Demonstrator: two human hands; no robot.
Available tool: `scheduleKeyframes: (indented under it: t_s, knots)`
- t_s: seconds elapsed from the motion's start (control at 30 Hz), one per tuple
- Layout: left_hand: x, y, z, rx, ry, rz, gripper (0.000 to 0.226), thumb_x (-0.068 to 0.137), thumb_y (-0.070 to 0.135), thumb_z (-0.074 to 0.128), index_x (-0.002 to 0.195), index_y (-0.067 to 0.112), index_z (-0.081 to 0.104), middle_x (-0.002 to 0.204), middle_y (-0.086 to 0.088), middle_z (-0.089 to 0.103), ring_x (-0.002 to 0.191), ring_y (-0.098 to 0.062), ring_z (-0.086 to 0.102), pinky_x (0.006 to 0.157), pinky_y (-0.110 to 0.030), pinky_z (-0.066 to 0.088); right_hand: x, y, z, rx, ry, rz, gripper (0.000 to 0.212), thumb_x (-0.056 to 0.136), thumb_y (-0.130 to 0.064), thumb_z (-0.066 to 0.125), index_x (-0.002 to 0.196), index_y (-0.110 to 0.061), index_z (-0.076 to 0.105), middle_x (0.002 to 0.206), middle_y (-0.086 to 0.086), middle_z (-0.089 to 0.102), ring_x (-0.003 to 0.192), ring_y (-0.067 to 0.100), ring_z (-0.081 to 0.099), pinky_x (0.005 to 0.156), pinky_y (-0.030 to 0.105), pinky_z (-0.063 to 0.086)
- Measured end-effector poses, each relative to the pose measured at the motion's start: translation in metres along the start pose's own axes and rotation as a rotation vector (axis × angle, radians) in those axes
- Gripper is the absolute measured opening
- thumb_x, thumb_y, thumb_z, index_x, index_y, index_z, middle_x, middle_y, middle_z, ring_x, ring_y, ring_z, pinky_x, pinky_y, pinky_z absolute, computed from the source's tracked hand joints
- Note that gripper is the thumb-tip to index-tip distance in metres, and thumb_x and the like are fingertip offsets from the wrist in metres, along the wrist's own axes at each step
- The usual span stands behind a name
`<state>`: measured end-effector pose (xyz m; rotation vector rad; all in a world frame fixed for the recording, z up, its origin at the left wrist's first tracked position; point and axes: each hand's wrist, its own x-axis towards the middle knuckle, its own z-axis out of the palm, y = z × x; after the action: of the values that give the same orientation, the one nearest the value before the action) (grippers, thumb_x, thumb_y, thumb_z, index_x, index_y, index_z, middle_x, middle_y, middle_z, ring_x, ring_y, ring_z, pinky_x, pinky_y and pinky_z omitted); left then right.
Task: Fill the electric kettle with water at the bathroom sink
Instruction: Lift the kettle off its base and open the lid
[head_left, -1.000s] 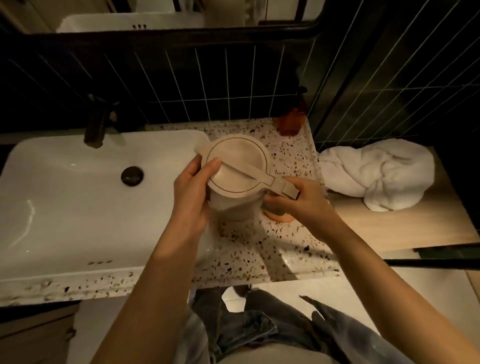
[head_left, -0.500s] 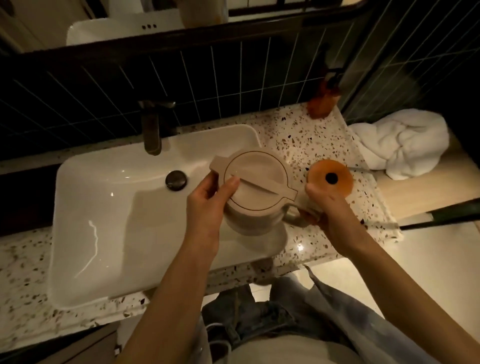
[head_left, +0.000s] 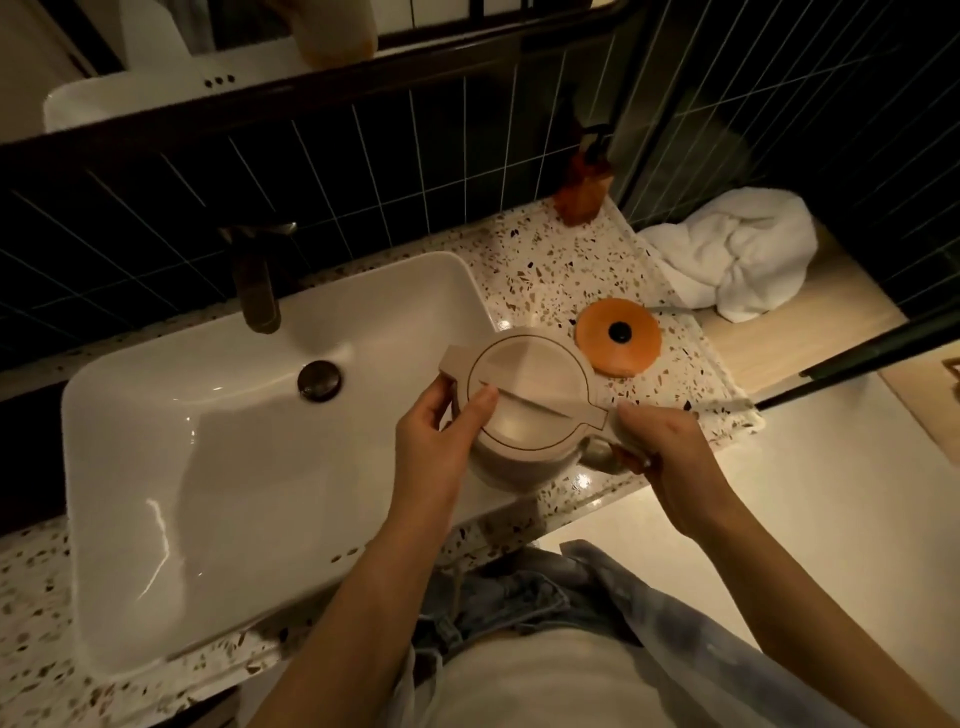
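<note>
A beige electric kettle (head_left: 527, 400) with its lid closed hangs above the right rim of the white sink (head_left: 218, 467). My right hand (head_left: 662, 452) grips its handle on the right. My left hand (head_left: 441, 441) holds the kettle's left side near the spout, thumb resting on the lid. The kettle's round orange base (head_left: 618, 343) lies on the speckled counter (head_left: 545, 270) just behind. A dark tap (head_left: 257, 280) stands at the sink's back, its spout over the basin, with the round drain plug (head_left: 319, 380) below it.
An orange soap bottle (head_left: 582, 192) stands at the counter's back right corner. A crumpled white towel (head_left: 737, 254) lies on a wooden ledge to the right. Dark tiled walls rise behind, a black-framed mirror sits above, and a black glass-door frame (head_left: 857, 358) crosses at the right.
The kettle has come off its orange base and moved left toward the sink, held in both hands. The base now lies uncovered on the counter.
</note>
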<state>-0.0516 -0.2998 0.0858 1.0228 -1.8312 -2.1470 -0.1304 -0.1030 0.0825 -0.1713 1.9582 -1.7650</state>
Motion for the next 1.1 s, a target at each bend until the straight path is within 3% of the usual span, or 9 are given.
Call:
scheduleKeyframes:
  t_s: [0.1,0.27,0.4,0.5,0.67,0.77,0.83,0.97,1.1]
  knots:
    - [-0.002,-0.003,0.002,0.002,0.010,-0.005,0.038,0.085,0.029,0.071,0.121,0.037,0.062,0.116,0.017,0.068,0.120,-0.007,0.057,0.103,-0.029,0.044,-0.001,0.004,-0.007,0.001,-0.049,-0.007,0.035,0.077,-0.041,0.058,0.050,-0.021,0.048,0.055,0.002,0.038,0.056,0.018,0.035,0.058,0.032,0.030]
    - [-0.005,0.001,0.004,0.047,0.056,0.023,0.046,0.085,0.027,0.071,0.125,0.043,0.054,0.112,0.030,0.056,0.123,-0.004,0.051,0.088,-0.013,0.042,0.001,0.012,-0.013,-0.008,-0.128,-0.006,0.035,0.078,-0.038,0.058,0.054,-0.014,0.048,0.061,0.013,0.040,0.061,0.022,0.038,0.061,0.034,0.032]
    - [-0.007,0.003,0.003,0.187,0.069,0.138,0.074,0.087,0.022,0.071,0.148,0.036,0.032,0.144,0.022,0.043,0.134,-0.003,0.039,0.108,-0.024,0.036,0.004,0.023,-0.024,0.016,-0.205,0.037,0.051,0.079,-0.048,0.059,0.076,0.003,0.063,0.081,0.034,0.055,0.075,0.044,0.052,0.074,0.040,0.043]
    - [-0.005,0.007,0.007,0.289,0.024,0.211,0.072,0.090,0.018,0.066,0.150,0.036,0.030,0.155,0.017,0.034,0.140,-0.001,0.032,0.117,-0.025,0.028,0.007,0.025,-0.029,-0.005,-0.284,0.069,0.076,0.073,-0.066,0.063,0.081,0.009,0.062,0.087,0.038,0.056,0.077,0.037,0.055,0.078,0.036,0.043]
    - [-0.002,0.009,0.012,0.290,-0.002,0.212,0.059,0.091,0.026,0.064,0.144,0.039,0.041,0.140,0.009,0.053,0.124,0.000,0.051,0.108,-0.033,0.045,0.011,0.023,-0.036,0.001,-0.343,0.123,0.041,0.075,-0.058,0.060,0.053,-0.023,0.058,0.059,0.000,0.050,0.060,0.012,0.047,0.065,0.024,0.040]
    - [-0.003,0.009,0.012,0.314,0.013,0.232,0.059,0.091,0.026,0.065,0.144,0.036,0.042,0.138,0.013,0.053,0.119,0.009,0.051,0.105,-0.025,0.045,0.013,0.022,-0.038,-0.023,-0.355,0.110,0.048,0.077,-0.057,0.058,0.053,-0.015,0.051,0.060,0.006,0.043,0.060,0.018,0.040,0.063,0.027,0.035]
    - [-0.002,0.007,0.012,0.316,0.016,0.222,0.058,0.091,0.026,0.065,0.143,0.036,0.043,0.140,0.010,0.054,0.123,0.002,0.052,0.107,-0.029,0.045,0.013,0.021,-0.038,-0.036,-0.358,0.115,0.058,0.075,-0.065,0.060,0.054,-0.012,0.048,0.061,0.008,0.042,0.061,0.020,0.039,0.062,0.024,0.035]
    - [-0.001,0.009,0.012,0.334,0.009,0.199,0.058,0.090,0.026,0.066,0.142,0.038,0.044,0.141,0.007,0.053,0.124,-0.003,0.052,0.105,-0.024,0.046,0.014,0.020,-0.039,-0.022,-0.348,0.118,0.039,0.078,-0.052,0.057,0.052,-0.024,0.053,0.057,-0.001,0.044,0.058,0.010,0.042,0.062,0.023,0.035]
    - [-0.004,0.020,0.012,0.433,0.004,0.255,0.052,0.091,0.029,0.064,0.139,0.034,0.047,0.150,0.013,0.041,0.131,0.002,0.043,0.109,-0.024,0.041,0.016,0.020,-0.040,-0.024,-0.361,0.114,0.055,0.075,-0.062,0.062,0.054,-0.013,0.050,0.061,0.018,0.039,0.062,0.021,0.040,0.064,0.029,0.034]
